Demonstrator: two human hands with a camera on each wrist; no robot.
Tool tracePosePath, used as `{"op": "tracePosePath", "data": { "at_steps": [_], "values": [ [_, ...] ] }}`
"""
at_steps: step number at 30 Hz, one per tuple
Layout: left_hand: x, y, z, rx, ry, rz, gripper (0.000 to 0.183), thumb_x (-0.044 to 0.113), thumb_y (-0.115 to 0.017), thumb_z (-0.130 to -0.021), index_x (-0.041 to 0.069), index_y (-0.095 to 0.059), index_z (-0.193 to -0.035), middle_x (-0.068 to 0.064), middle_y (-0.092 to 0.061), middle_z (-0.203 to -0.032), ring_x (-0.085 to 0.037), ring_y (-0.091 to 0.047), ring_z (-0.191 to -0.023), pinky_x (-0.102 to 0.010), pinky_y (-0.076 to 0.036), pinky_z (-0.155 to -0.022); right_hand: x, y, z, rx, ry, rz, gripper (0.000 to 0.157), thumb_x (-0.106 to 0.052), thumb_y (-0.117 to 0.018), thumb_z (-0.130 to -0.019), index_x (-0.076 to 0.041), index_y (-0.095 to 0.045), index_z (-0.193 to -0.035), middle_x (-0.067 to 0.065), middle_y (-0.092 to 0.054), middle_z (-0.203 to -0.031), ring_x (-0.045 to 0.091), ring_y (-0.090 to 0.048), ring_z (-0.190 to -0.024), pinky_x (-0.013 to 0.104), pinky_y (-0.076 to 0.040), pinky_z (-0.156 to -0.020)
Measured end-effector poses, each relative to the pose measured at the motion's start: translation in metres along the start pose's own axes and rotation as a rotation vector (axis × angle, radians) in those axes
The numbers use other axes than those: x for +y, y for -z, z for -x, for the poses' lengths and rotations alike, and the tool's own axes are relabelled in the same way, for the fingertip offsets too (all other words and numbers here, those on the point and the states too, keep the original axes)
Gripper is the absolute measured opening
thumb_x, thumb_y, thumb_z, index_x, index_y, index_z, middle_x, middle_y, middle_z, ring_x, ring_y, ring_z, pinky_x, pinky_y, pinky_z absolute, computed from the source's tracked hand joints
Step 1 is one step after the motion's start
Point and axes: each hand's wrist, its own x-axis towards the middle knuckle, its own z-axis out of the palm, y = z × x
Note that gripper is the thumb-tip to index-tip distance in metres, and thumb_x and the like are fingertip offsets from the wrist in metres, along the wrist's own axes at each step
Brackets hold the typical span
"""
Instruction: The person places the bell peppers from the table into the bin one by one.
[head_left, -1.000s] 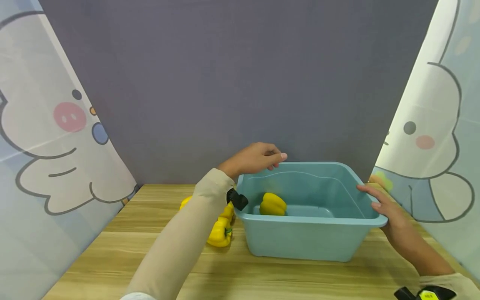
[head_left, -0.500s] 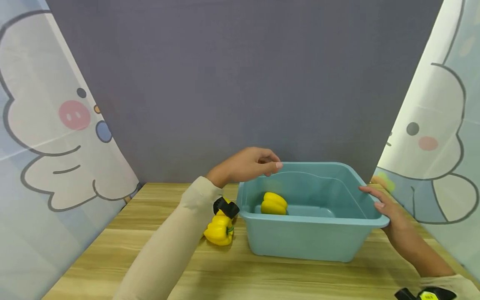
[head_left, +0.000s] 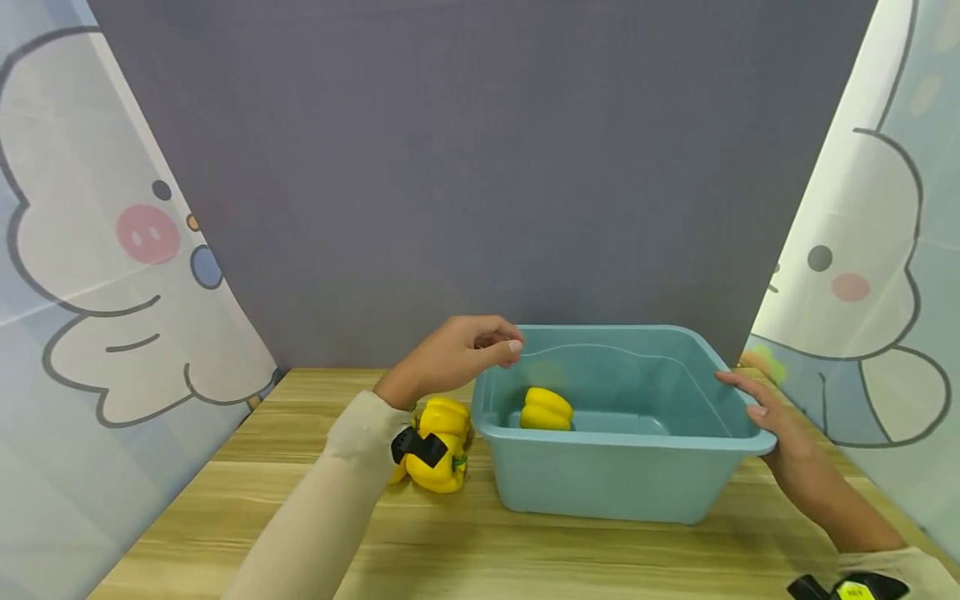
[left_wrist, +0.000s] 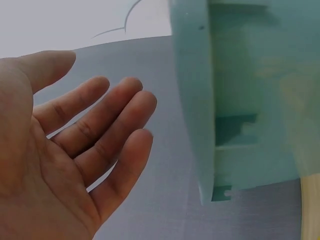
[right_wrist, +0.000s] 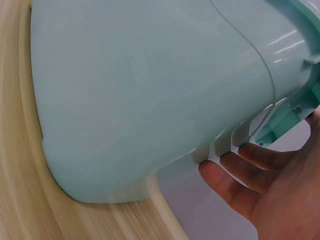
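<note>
A yellow bell pepper [head_left: 547, 409] lies inside a light blue plastic tub [head_left: 600, 479], near its left end. My left hand [head_left: 461, 354] hovers above the tub's left rim, holding nothing. In the left wrist view the palm faces the camera, and the loosely bent fingers [left_wrist: 100, 145] are apart from the tub wall. At the opposite end my right hand [head_left: 787, 442] grips the rim, thumb on top. Its other fingers [right_wrist: 232, 187] touch the outer wall in the right wrist view. Several yellow bell peppers [head_left: 444, 417] lie left of the tub, partly hidden by my left wrist.
The tub stands on a wood-grain table [head_left: 300, 442]. A dark grey cloth panel [head_left: 480, 167] rises behind it. Printed cartoon curtains [head_left: 90, 333] flank both sides. Each wrist carries a black camera mount [head_left: 420, 447].
My left hand has moved left and down from over the tub, uncovering more of the peppers beside it. My right hand stays at the tub's right rim. The tub and the pepper inside keep their places.
</note>
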Motion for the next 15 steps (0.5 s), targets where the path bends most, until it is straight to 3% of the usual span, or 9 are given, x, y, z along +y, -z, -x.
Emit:
{"op": "tracePosePath", "data": {
  "at_steps": [15],
  "values": [
    [-0.009,-0.007,0.024,0.008,-0.027,0.070,0.028,0.036,-0.057,-0.104,0.021,-0.067,-0.124,0.009,-0.071,-0.106,-0.014,-0.068,-0.098,-0.036,-0.053,-0.088,0.000,0.001,0.003,-0.012,0.028,-0.046,0.051,-0.015,-0.019,-0.107,-0.017,-0.033,-0.156,-0.004,-0.023,-0.150,0.009,-0.048,-0.112,0.026,-0.044,-0.079]
  ]
}}
